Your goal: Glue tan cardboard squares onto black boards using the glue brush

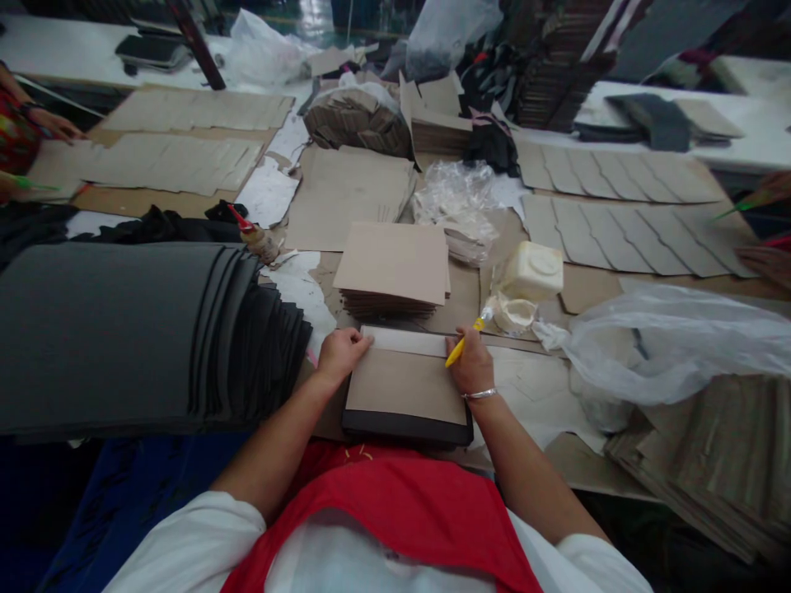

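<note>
A brown cardboard sheet (404,383) lies on a black-edged stack right in front of me, a white strip showing along its far edge. My left hand (339,352) presses on its far left corner, fingers curled. My right hand (473,364), with a silver bracelet on the wrist, grips a yellow-handled glue brush (465,339) at the sheet's far right corner. The brush tip points toward a small white glue cup (514,313).
A tall fan of dark grey sheets (136,329) fills the left. Stacked brown cards (392,268) sit just beyond. A white container (532,270), plastic bags (673,338), a red-capped glue bottle (256,235) and rows of laid-out cards (624,222) surround. Another person's hand (53,123) is far left.
</note>
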### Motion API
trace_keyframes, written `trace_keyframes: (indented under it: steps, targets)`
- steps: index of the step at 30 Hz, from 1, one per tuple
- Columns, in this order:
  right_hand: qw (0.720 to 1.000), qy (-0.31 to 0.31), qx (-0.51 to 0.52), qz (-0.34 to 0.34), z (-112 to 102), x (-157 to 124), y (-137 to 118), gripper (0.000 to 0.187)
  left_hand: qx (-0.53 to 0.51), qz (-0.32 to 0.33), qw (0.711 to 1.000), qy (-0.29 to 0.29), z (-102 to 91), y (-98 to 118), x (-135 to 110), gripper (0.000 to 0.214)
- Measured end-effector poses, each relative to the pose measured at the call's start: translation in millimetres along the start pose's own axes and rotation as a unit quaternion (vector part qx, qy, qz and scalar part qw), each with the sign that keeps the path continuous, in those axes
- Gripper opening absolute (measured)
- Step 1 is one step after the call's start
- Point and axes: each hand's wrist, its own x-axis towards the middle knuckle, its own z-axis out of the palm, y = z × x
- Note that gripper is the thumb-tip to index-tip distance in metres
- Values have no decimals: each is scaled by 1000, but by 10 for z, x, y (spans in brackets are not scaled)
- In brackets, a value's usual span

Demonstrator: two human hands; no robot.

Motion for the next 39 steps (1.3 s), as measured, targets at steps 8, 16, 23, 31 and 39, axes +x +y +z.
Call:
trace_keyframes:
  steps: [8,16,23,31,39]
  targets:
    - [1000,-2,13,7,16,21,3,27,-24,-19,999,-10,32,-51,59,35]
    - [998,-37,34,32,58,12,-17,27,19,-9,1000,17,104,-82,-5,39]
    - [998,-12,-39,42,-174,1,-23,30,182,109,971,107,100,45,-132,34]
    - [987,-101,7,-127,-178,-302,-225,26,257,277,919,-117,403,277,-432,73]
    - [998,11,43,-47,-413,-421,129,33,186,387,901,59,-982,15,-1319,45]
